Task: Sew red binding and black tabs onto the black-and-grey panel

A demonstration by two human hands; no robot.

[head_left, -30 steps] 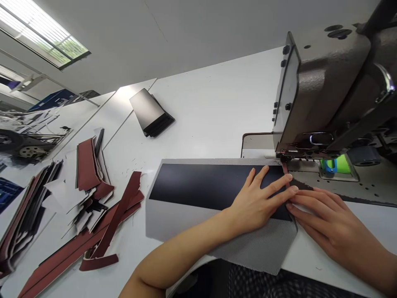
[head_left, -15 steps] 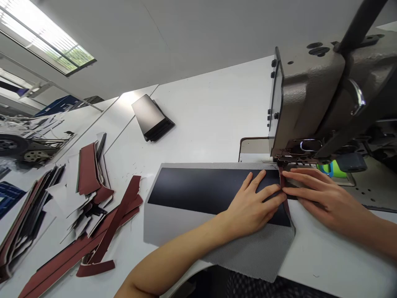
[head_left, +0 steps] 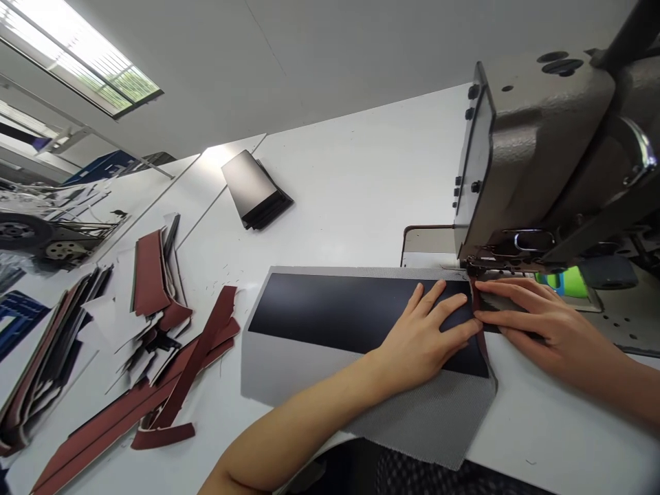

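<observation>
your white table (head_left: 350,179) fills most of the view, and the grey-brown sewing machine (head_left: 536,158) sits over its right end, one machine, head overhanging the work. in front of you lies one grey mesh panel (head_left: 427,419), flat, its near edge hanging just over the table edge toward your lap. on top of it is one dark navy panel (head_left: 340,313), smooth with a dull sheen, long side running left to right, its right end reaching under the machine foot. one thin maroon strip (head_left: 483,347) runs along that right edge, curving down toward the mesh corner.

your left hand (head_left: 427,340) lies flat on the navy panel, fingers spread wide and pressing, gripping nothing. your right hand (head_left: 536,320) is flat too, fingers stretched and close together, tips on the strip just beside the foot — the two hands nearly touch at the fingertips.

left of the panels the table is bare for a stretch, then a loose heap of maroon strips (head_left: 175,371), too overlapped to count. one small stack of dark pieces (head_left: 258,189) sits well apart at the back — open table all round it. a bright green spool (head_left: 567,282) shows behind your right hand.
</observation>
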